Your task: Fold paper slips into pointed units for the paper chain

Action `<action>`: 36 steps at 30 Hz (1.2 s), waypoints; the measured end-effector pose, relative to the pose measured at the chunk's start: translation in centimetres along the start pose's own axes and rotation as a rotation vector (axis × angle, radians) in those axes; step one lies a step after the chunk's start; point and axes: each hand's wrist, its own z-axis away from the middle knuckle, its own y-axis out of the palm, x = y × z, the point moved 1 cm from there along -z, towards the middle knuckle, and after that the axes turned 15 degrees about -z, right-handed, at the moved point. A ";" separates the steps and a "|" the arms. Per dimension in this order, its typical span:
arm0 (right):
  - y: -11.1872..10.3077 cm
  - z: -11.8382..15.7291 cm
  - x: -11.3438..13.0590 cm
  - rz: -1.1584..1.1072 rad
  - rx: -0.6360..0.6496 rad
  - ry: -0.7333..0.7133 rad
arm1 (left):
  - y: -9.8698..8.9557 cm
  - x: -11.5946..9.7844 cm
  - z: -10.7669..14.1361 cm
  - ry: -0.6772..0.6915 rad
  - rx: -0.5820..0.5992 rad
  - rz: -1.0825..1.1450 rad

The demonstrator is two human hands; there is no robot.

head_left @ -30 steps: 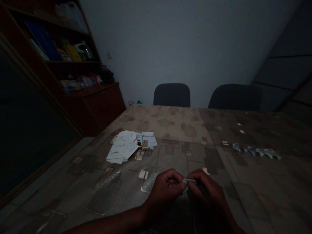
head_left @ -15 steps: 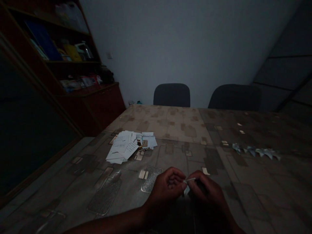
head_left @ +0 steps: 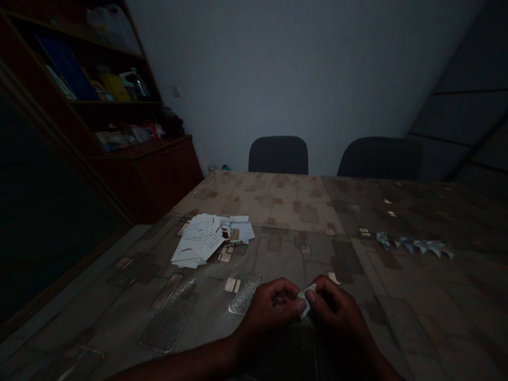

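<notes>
Between both my hands, just above the near part of the table, is a small folded piece of white paper (head_left: 307, 299). My left hand (head_left: 273, 304) pinches its left side between thumb and fingers, the other fingers curled. From the right, my right hand (head_left: 333, 304) pinches the same piece with thumb and forefinger. Printing on the paper is too small and dim to read. At the right of the table lies a row of several small folded paper pieces (head_left: 415, 245) with pointed shapes.
A loose pile of printed paper sheets (head_left: 200, 241) lies left of centre on the patterned tablecloth (head_left: 278, 206). Two dark chairs (head_left: 278, 155) stand at the far edge. A wooden shelf cabinet (head_left: 159, 164) holding assorted items is at the left. The room is dim.
The folded paper has turned between my fingers, from a thin edge to a broader pale face. My hands stay in nearly the same place. The view has shifted slightly.
</notes>
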 end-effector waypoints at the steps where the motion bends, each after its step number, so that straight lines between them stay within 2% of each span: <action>1: 0.1 0.1 0.1 -0.001 -0.009 0.000 | 0.1 0.2 0.0 -0.003 -0.004 -0.008; 10: -0.2 -0.1 0.4 -0.170 0.035 0.024 | 0.1 0.8 -0.4 -0.077 -0.003 0.053; 16: 0.0 -0.2 0.3 -0.126 0.096 0.072 | -0.2 1.0 -0.6 -0.071 0.024 0.114; 19: -0.1 -0.3 0.2 -0.090 0.079 0.067 | -0.2 0.9 -0.5 -0.043 0.012 0.135; 24: -0.4 -0.4 0.2 -0.208 0.007 0.070 | 0.0 0.3 -0.3 -0.013 0.016 0.137; 27: -0.5 -0.4 0.0 -0.232 -0.024 0.074 | 0.0 -0.1 -0.1 -0.042 0.054 0.118; 32: -0.4 -0.4 -0.1 -0.245 0.037 0.100 | 0.1 -0.2 0.1 -0.113 0.103 0.152; 36: -0.1 0.0 0.3 -0.248 -0.027 0.098 | 0.1 0.3 0.0 -0.153 0.097 0.206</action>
